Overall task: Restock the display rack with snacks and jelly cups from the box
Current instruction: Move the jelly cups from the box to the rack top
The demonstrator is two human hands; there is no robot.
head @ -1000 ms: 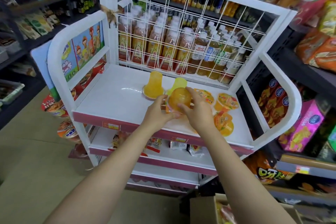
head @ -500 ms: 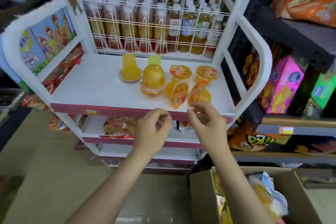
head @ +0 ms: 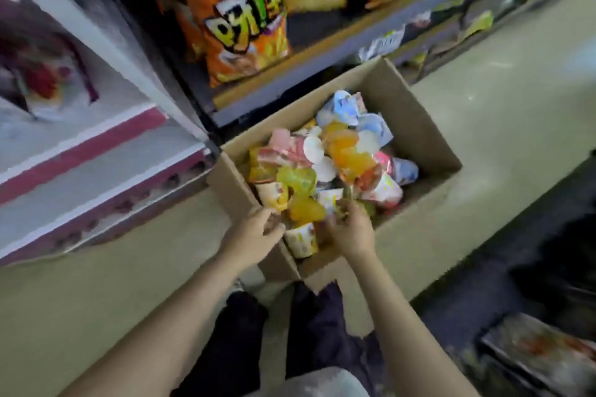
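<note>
Jelly cups [head: 325, 171], heaped in floor box [head: 419, 138] beside display rack [head: 96, 145]: both hands (left [head: 254, 235], right [head: 350, 229]; grip unclear through blur) should lift single upright cups, foil lids unsqueezed.

Light falls soft and even from overhead, fairly dim, leaving murky patches under the shelves and at the lower right. Everything smears with motion: the display rack [head: 80, 151] streaks badly, the orange snack bag [head: 238, 10] reads soft. The cups in the box [head: 419, 145] blur together; edges bend wide-angle.
</note>
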